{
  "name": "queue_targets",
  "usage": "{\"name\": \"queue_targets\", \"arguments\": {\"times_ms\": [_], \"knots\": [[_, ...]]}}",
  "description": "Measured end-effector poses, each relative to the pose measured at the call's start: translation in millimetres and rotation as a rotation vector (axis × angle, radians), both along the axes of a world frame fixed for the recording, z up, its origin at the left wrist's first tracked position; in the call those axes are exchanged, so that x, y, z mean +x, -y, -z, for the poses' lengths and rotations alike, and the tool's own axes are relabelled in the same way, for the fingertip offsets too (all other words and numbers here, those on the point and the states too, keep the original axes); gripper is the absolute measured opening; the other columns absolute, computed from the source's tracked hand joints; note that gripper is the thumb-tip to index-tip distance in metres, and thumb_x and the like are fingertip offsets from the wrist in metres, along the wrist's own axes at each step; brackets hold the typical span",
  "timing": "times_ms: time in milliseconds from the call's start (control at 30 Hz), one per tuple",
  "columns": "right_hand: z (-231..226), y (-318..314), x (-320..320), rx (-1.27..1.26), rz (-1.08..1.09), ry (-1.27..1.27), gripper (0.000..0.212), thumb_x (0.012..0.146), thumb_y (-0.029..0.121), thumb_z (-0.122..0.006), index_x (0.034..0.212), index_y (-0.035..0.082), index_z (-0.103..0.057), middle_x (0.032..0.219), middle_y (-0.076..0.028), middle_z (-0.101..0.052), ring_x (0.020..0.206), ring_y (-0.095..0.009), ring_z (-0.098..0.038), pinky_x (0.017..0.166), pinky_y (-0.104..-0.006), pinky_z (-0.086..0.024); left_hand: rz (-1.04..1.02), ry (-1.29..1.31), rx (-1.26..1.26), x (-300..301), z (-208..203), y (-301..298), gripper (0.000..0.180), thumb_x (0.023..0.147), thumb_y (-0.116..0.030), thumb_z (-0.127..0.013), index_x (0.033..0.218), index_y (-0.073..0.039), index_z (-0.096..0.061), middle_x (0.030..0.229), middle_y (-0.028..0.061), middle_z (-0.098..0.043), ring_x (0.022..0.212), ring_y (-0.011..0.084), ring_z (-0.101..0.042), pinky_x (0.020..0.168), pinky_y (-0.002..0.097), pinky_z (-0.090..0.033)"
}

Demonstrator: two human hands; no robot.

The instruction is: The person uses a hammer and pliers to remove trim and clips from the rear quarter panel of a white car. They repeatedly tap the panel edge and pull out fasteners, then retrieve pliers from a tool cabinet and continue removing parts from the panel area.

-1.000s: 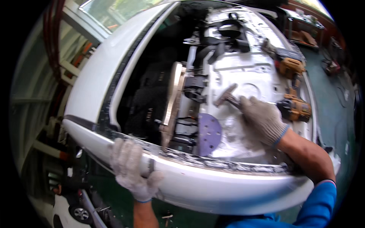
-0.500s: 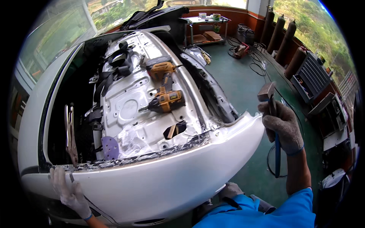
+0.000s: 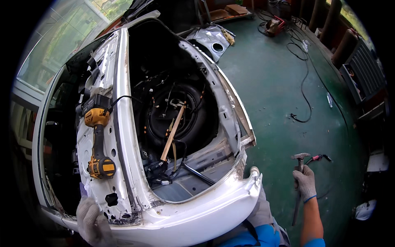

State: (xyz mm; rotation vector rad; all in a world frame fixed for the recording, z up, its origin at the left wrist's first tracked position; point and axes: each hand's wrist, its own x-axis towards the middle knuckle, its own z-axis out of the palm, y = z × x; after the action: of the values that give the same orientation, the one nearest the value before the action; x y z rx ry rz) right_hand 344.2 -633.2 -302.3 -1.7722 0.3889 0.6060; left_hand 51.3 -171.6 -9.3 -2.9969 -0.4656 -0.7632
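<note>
My right hand (image 3: 305,184), in a grey knit glove, is closed around a hammer (image 3: 300,156). The hammer stands nearly upright with its head above the fist, out to the right of a white car body (image 3: 197,225). My left hand (image 3: 92,222), also gloved, is at the body's near left edge with bent fingers; I see nothing in it, and its contact with the panel is unclear. Beyond it, a yellow and black cordless power tool (image 3: 98,140) lies on the bare metal shelf (image 3: 113,197). Part of a purple sanding disc (image 3: 83,190) shows beside the left hand.
The open boot exposes a round black wheel (image 3: 201,131), loose wiring and a wooden stick (image 3: 172,133). Cables (image 3: 305,88) and a pink-and-black cable end (image 3: 317,157) lie on the green floor. Gas cylinders (image 3: 347,47) and a grey tool cabinet (image 3: 362,72) stand at right.
My view has swung right and down, bringing the boot's inside into sight. The right hand with the hammer is lower in view. My left hand's fingers, formerly spread on the panel, are now bent.
</note>
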Motion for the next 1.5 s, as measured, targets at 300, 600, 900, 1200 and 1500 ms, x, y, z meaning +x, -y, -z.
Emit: {"name": "queue_targets", "arguments": {"times_ms": [300,600,900,1200,1500], "knots": [[188.9,123.7,14.1,-0.382,-0.296,-0.214,0.014,0.083,0.014,-0.070,0.087,0.006,-0.060,0.065,0.000,-0.053,0.046,-0.014,-0.051,0.042,-0.0320,-0.041,-0.144,-1.060,-0.434,341.8,180.0,-36.0,0.041,0.093,-0.036,-0.064,0.114,-0.003,-0.076,0.097,0.0159,-0.078,0.092,0.0310,-0.078,0.089,0.0424,-0.060],[193.7,259.1,-53.0,-0.653,-0.324,-0.398,0.018,0.075,0.012,-0.072,0.077,0.002,-0.057,0.066,-0.003,-0.053,0.060,-0.016,-0.050,0.058,-0.0365,-0.045,0.098,-1.778,-0.374,236.3,512.7,-110.6,0.036,0.091,-0.027,-0.059,0.109,-0.006,-0.082,0.116,0.0231,-0.076,0.110,0.0417,-0.073,0.098,0.0468,-0.057],[124.9,297.2,-59.9,-0.626,-0.038,-0.481,0.010,0.082,0.010,-0.067,0.079,0.008,-0.057,0.067,0.004,-0.051,0.057,-0.008,-0.047,0.051,-0.0294,-0.037,-0.501,-1.757,-0.775,143.0,580.4,-23.3,0.053,0.092,-0.023,-0.060,0.143,-0.007,-0.065,0.145,0.0235,-0.063,0.136,0.0439,-0.059,0.114,0.0493,-0.050],[124.0,205.7,-17.3,-0.515,-0.207,-0.559,0.010,0.088,0.010,-0.070,0.088,0.007,-0.061,0.066,0.004,-0.052,0.050,-0.007,-0.045,0.046,-0.0281,-0.035,-1.000,-1.121,-0.995,144.5,570.0,-1.1,0.067,0.088,-0.036,-0.073,0.137,0.006,-0.053,0.136,0.0373,-0.061,0.127,0.0493,-0.062,0.108,0.0516,-0.052],[118.0,195.8,-13.0,-0.517,-0.185,-0.553,0.011,0.090,0.013,-0.070,0.094,0.006,-0.062,0.062,0.001,-0.053,0.041,-0.011,-0.048,0.038,-0.0286,-0.037,-1.304,-0.932,-0.924,145.0,636.0,11.9,0.057,0.090,-0.035,-0.068,0.131,0.004,-0.066,0.135,0.0301,-0.068,0.123,0.0474,-0.067,0.106,0.0509,-0.054]]}}
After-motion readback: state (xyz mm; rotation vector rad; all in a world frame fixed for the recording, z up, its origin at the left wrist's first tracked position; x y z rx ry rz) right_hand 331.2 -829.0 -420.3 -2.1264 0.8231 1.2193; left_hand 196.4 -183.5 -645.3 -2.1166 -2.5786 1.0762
